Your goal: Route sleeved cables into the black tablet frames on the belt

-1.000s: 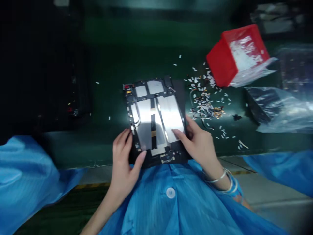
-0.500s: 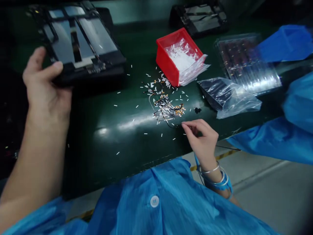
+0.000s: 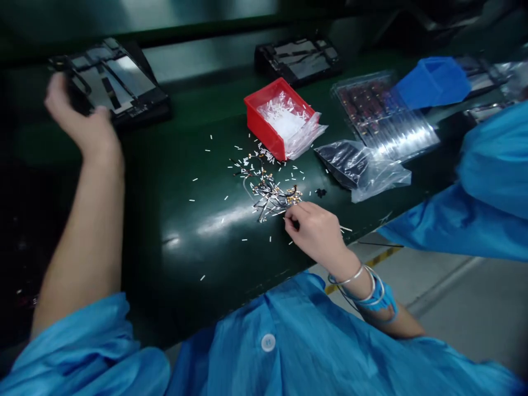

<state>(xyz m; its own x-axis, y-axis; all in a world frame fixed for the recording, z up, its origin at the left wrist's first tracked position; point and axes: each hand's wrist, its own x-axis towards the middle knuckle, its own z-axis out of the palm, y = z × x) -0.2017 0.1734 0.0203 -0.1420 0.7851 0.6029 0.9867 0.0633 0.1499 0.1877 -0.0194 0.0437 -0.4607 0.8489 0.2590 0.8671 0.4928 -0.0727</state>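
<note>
My left hand (image 3: 82, 118) is wrapped round the near left corner of an opened tablet-like device (image 3: 109, 82) on a black support at the upper left; its inner parts face up. My right hand (image 3: 313, 228) is closed in a pinch at the near right edge of a tangled pile of thin cables (image 3: 272, 198) with gold-coloured ends. What its fingertips hold is hidden. Short white tube pieces (image 3: 264, 151) are scattered around the pile. Beyond it a red bin (image 3: 268, 132) contains a clear bag with many more white pieces.
A second opened device (image 3: 303, 58) stands at the back. To the right are a clear plastic tray (image 3: 406, 129), a blue bin (image 3: 431, 82) and a plastic bag (image 3: 367, 168). Small black parts (image 3: 320, 192) lie near the bag. A co-worker's blue sleeve (image 3: 495, 154) reaches in from the right.
The device and my left hand are farther away and look smaller. My right hand has moved left, onto the edge of the cable pile. The view has shifted too.
</note>
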